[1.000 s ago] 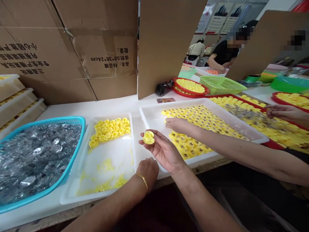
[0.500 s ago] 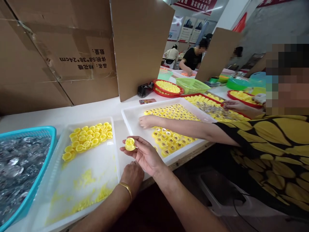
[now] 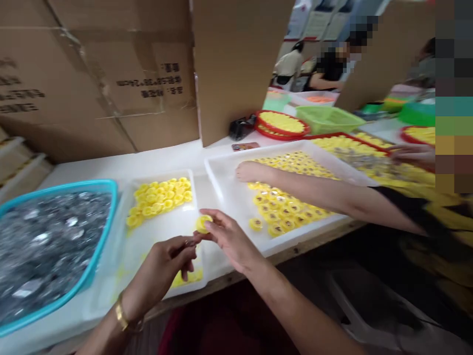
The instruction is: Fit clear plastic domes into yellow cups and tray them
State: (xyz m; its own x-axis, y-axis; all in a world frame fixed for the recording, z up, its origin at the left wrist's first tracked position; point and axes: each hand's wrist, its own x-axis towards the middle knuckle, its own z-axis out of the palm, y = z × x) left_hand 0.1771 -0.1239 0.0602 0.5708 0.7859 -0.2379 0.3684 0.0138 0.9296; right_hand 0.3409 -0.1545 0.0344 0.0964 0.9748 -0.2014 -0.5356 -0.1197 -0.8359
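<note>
My right hand (image 3: 234,239) pinches a small round yellow plastic cup (image 3: 204,224) between thumb and fingers, above the gap between two white trays. Close to its left, almost touching the right fingertips, is my left hand (image 3: 166,264); its fingers are pressed together, and what they hold, if anything, I cannot make out. A gold bracelet (image 3: 121,313) circles my left wrist. Behind my left hand, the nearer white tray (image 3: 155,236) bears a heap of similar yellow cups (image 3: 158,197) and yellow crumbs along its front edge.
At left stands a blue basket (image 3: 101,256) full of clear, shiny pieces. A co-worker's arm (image 3: 295,190) reaches across the right-hand white tray (image 3: 218,187), which holds rows of filled yellow cups (image 3: 281,209). Cardboard (image 3: 155,59) walls the back; red trays (image 3: 264,130) stand beyond.
My left hand has risen from beside the tray edge and turned, its fingers now near the cup in my right hand. The view has swung left, showing more of the blue basket.
</note>
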